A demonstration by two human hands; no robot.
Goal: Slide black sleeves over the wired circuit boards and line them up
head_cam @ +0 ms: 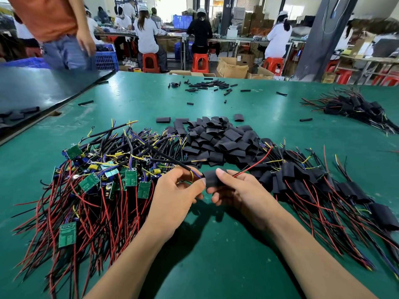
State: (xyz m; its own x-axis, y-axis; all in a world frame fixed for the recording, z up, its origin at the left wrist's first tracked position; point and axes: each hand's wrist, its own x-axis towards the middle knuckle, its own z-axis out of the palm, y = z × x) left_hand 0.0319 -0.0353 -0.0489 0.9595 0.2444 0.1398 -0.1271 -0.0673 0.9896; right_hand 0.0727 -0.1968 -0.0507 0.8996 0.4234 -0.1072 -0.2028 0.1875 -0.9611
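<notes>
Left of the dark pillar (319, 39) you see a workbench (222, 40) fronted by red stools (200, 62) (seated workers (146, 33) face away), cardboard boxes (232, 67) near its foot, bright windows (170, 7) beyond.

I see a green table (216, 255): bare wired boards (90, 186) heaped L, loose black sleeves (216, 139) piled ctr, sleeved boards (313, 186) rowed R, small tube bits (205, 85) far ctr, second sleeved bundle (354, 106) far R.

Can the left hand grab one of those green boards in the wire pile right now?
Probably not just yet. The green boards lie right beside the left hand, nothing between, but its fingers are pinching wires at the black sleeve.
</notes>
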